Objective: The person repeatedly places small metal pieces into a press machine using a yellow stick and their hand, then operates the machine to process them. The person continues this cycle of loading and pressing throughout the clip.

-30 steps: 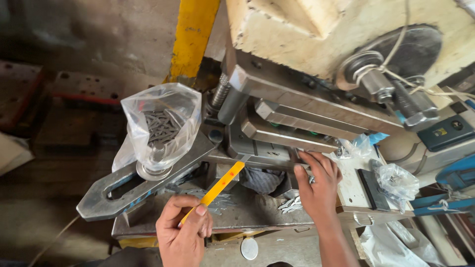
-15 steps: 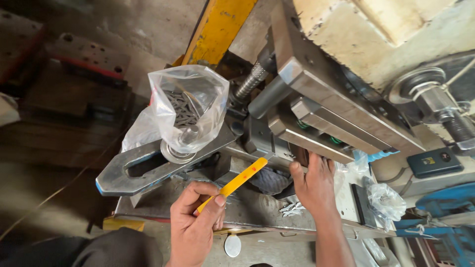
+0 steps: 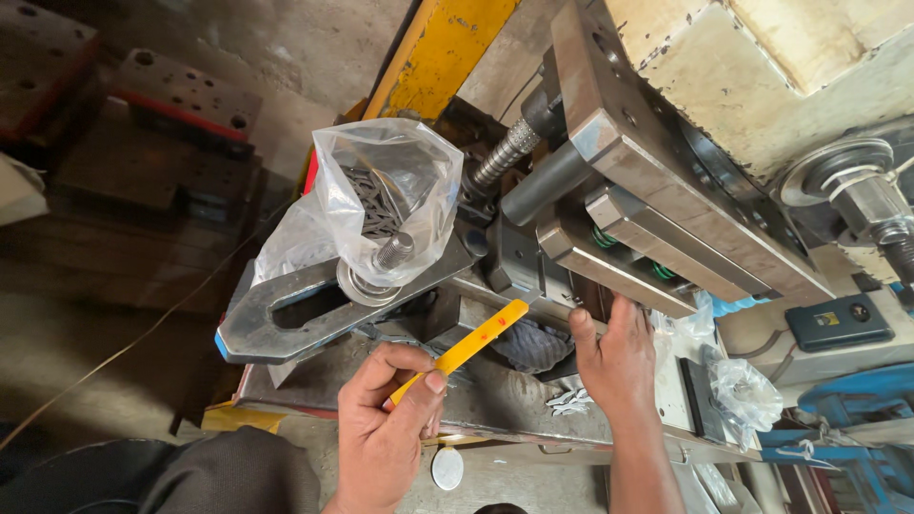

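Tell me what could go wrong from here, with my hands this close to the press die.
1. The right hand has its fingers at the gap under the die block; a press stroke could crush them.
2. The yellow stick held in the left hand points its tip into that same gap and might get caught.
3. The plastic bag of small metal parts rests loosely on the clamp bar and may slip off.
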Demonstrator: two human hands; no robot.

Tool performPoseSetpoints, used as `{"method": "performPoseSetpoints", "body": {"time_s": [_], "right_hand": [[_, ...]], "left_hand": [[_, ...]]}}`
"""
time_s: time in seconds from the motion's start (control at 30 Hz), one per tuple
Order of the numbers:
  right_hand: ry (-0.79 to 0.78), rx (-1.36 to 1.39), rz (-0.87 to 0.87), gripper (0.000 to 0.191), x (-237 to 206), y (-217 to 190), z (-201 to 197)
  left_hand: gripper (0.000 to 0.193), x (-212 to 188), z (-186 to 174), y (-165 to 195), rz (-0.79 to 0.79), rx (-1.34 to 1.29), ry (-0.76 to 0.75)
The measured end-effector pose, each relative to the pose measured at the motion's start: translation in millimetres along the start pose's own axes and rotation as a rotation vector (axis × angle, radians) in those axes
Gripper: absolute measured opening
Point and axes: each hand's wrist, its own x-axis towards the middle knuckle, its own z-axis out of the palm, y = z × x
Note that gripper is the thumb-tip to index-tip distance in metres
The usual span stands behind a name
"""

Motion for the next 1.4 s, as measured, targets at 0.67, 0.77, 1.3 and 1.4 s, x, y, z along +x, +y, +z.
{"method": "performPoseSetpoints", "body": {"time_s": [0.67, 0.77, 1.3, 1.4], "right_hand": [[-0.132, 0.01, 0.045, 0.059, 38, 16, 21], [-0.154, 0.023, 0.068, 0.062, 37, 9, 15], [-0.149, -0.079, -0.101, 0.077, 22, 0, -6], [-0.184, -0.037, -0.043, 0.075, 24, -5, -14]], "left_hand": [[0.006, 0, 2, 0, 0.002, 0.0, -0.018], [0.006, 0, 3, 1, 0.017, -0.016, -0.015], [0.008, -14, 5, 6, 0.148, 0.103, -0.023], [0.01, -13, 7, 6, 0.147, 0.099, -0.018]]}}
